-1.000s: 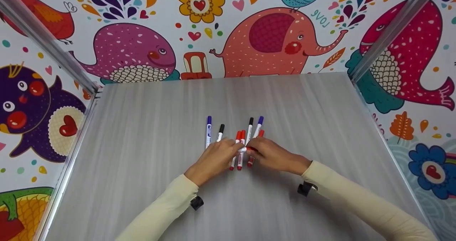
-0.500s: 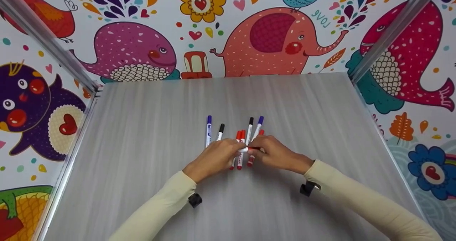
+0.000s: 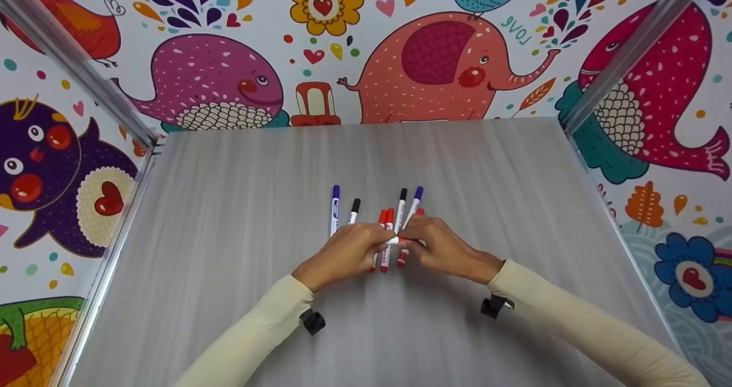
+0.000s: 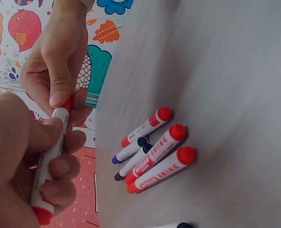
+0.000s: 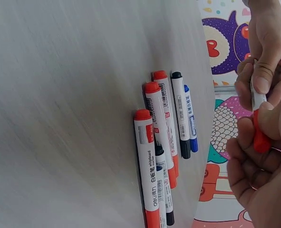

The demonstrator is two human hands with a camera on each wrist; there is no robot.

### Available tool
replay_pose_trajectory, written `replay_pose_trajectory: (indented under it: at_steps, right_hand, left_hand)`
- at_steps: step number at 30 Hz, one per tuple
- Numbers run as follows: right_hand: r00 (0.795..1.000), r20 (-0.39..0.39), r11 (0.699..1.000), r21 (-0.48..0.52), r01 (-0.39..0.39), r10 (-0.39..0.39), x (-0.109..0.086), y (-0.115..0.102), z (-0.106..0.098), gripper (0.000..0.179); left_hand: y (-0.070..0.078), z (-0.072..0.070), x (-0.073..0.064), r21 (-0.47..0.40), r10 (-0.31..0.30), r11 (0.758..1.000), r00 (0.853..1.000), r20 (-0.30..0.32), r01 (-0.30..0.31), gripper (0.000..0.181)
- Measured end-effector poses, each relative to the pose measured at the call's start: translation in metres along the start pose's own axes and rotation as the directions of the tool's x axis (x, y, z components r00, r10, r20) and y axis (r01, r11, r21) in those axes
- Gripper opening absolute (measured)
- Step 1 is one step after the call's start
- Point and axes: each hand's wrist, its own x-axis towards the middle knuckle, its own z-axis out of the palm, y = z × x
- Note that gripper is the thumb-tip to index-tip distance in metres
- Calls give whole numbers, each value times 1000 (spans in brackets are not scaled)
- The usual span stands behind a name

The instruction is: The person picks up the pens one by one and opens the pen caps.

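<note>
My left hand (image 3: 346,252) holds a red whiteboard marker (image 4: 49,161), its fingers curled round the white barrel. Its red cap (image 5: 260,137) is pinched between the thumb and fingers of my right hand (image 3: 443,247). Cap and barrel meet end to end in both wrist views. The marker is held up above the table, lying roughly sideways between the two hands. Below it, several markers lie in a loose row, among them a red marker (image 5: 147,166) with its label showing. In the head view the hands cover parts of that row.
A blue marker (image 3: 335,204) and a black marker (image 3: 354,207) lie at the row's left. Another black marker (image 3: 401,204) and blue marker (image 3: 417,199) are at its right. The grey table (image 3: 257,175) ends at a wall (image 3: 320,61) with cartoon animals.
My right hand has shifted very slightly to the right while keeping hold of the cap end. My left hand keeps its grip on the barrel. The markers on the table have not moved.
</note>
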Motion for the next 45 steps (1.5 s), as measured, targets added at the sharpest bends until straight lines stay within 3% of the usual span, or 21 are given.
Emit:
replay_pose_trajectory:
  at_steps: [9,20,32,37,45]
  right_hand:
    - [996,-34,995,-44,86,-88,-1,-3,2,11]
    - [994,-27,994,-32,109,-110,-1,-4,2,6]
    - [996,-17,997,-5,82,-82,-2,-3,-1,11]
    - [997,1,997,9,72,-72,-4,-4,-2,15]
    - [997,20,997,21,77,-77,-5,-6,-6,20]
  left_hand:
    - [-2,-4,-1,-83,4,997,1000,6,-4,26]
    - [-5,-2,-3,-144,35,989,999,-11,-36,20]
    - [-3,-7,-1,-154,30,988,1000,1,-30,27]
    - [-3,-7,-1,-158,33,987,999,16,-30,22]
    - [-3,-7,0,-181,-8,983,999,50,17,23]
